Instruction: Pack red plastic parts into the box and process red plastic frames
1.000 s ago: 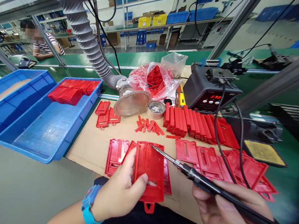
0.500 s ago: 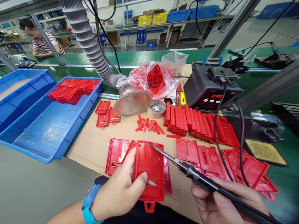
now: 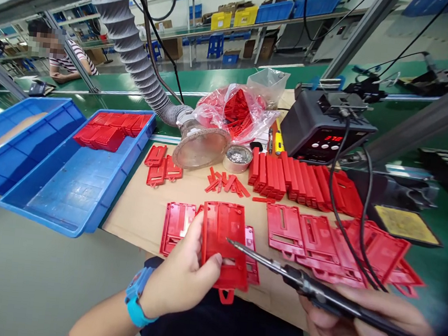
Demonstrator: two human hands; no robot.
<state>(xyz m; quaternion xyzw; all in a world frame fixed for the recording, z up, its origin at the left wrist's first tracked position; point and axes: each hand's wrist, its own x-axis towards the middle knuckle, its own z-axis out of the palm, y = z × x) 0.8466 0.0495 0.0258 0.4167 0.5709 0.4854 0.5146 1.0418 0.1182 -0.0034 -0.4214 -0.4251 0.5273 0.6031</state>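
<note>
A red plastic plate (image 3: 221, 231) with a small loop at its lower end is gripped by my left hand (image 3: 184, 272), thumb on its face. My right hand (image 3: 367, 324) is wrapped round a black soldering iron (image 3: 311, 287), whose metal tip is over the middle of the plate; whether it touches cannot be made out. Behind the held plate, more red plates (image 3: 176, 227) lie on the cardboard. Overlapping red plates (image 3: 319, 246) spread to the right. Small red strips (image 3: 228, 183) lie beyond, near a round tin (image 3: 237, 157).
Upright red pieces (image 3: 286, 179) line up before the soldering station (image 3: 326, 130). A fume duct (image 3: 202, 147) hangs over the bench beside an open bag of red parts (image 3: 239, 111). Blue bins (image 3: 66, 195) stand at left. Black cables cross the right side. A person sits far left.
The iron's tip has moved from the top edge of the plate down to its middle. My right hand has shifted right and slightly down. The camera view has shifted slightly.
</note>
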